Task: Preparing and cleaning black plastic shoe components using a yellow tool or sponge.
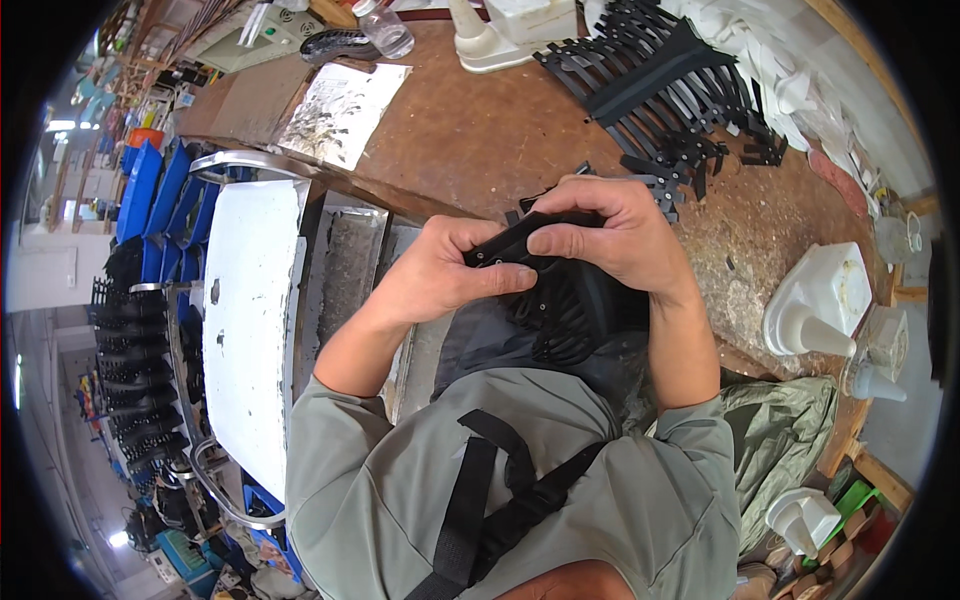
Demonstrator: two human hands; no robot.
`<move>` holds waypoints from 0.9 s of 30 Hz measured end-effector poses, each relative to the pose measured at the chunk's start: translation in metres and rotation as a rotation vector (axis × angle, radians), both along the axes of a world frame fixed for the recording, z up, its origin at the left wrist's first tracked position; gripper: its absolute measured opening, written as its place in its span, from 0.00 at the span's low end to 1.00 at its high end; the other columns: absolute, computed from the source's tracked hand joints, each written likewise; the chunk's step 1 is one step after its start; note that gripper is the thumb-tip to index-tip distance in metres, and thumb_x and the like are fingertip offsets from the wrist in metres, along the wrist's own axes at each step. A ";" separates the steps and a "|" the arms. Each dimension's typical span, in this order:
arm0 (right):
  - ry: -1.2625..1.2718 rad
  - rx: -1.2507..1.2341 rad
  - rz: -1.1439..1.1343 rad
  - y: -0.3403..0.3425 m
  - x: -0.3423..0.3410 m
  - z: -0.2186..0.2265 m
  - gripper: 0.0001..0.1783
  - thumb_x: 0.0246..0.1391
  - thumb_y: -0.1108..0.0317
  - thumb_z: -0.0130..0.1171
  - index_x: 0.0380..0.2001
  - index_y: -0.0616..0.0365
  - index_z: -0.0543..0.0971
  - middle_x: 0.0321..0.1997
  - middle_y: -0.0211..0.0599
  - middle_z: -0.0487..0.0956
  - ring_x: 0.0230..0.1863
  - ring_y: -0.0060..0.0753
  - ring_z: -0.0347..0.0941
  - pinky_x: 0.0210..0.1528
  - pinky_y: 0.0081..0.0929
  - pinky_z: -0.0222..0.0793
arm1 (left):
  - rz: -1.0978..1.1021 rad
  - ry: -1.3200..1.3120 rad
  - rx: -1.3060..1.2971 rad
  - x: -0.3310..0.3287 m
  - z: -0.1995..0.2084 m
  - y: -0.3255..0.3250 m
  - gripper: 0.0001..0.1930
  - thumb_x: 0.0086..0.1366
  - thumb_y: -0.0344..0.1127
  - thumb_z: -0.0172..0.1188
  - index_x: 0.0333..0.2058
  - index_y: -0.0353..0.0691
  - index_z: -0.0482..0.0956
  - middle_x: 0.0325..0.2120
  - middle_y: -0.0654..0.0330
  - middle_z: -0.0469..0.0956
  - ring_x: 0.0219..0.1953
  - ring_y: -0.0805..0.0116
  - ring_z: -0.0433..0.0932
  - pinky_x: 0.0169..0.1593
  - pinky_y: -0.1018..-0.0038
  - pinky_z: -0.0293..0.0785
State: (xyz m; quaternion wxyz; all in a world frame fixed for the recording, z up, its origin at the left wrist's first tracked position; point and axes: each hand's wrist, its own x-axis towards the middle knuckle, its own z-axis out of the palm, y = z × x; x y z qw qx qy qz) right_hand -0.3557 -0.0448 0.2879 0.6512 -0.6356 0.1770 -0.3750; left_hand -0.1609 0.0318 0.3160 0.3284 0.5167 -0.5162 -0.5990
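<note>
Both my hands pinch a black strappy shoe upper (pixel 497 246) in front of my body, near the edge of the brown worktable (pixel 470 120). My left hand (pixel 440 268) grips its left end, thumb along the edge. On the other side my right hand (pixel 625 235) presses its thumb on the top band, fingers curled behind. Small metal studs show along the band. Loose black straps (pixel 560 325) hang below over my lap. Beyond my right hand lies a pile of similar black strap pieces (pixel 655 90).
White glue pots with cone spouts stand at the back (pixel 505 35) and right (pixel 820 300). A stained paper sheet (pixel 345 110) and a clear bottle (pixel 385 30) sit at the back left. To my left is a white-topped metal-framed cart (pixel 250 320), with blue bins (pixel 165 200) beyond.
</note>
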 end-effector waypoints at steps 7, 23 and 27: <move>0.130 -0.208 -0.149 0.013 -0.022 0.004 0.10 0.46 0.73 0.66 0.33 0.63 0.79 0.29 0.28 0.77 0.32 0.17 0.72 0.34 0.16 0.68 | -0.253 -0.091 0.010 -0.027 0.013 -0.029 0.08 0.56 0.31 0.64 0.32 0.33 0.80 0.23 0.68 0.77 0.29 0.84 0.69 0.34 0.80 0.67; 0.186 -0.162 -0.487 0.038 -0.066 -0.019 0.12 0.50 0.72 0.63 0.39 0.61 0.77 0.28 0.28 0.75 0.29 0.14 0.69 0.30 0.16 0.67 | -0.381 -0.088 0.119 -0.064 -0.012 -0.044 0.08 0.54 0.29 0.64 0.32 0.34 0.80 0.23 0.70 0.75 0.27 0.83 0.69 0.33 0.83 0.66; 0.168 -0.182 -1.158 0.084 -0.129 -0.022 0.20 0.48 0.72 0.64 0.46 0.61 0.73 0.29 0.26 0.72 0.27 0.15 0.67 0.30 0.16 0.65 | -0.283 -0.034 0.066 -0.063 -0.020 -0.045 0.09 0.52 0.28 0.65 0.33 0.33 0.81 0.25 0.70 0.76 0.28 0.82 0.70 0.34 0.82 0.67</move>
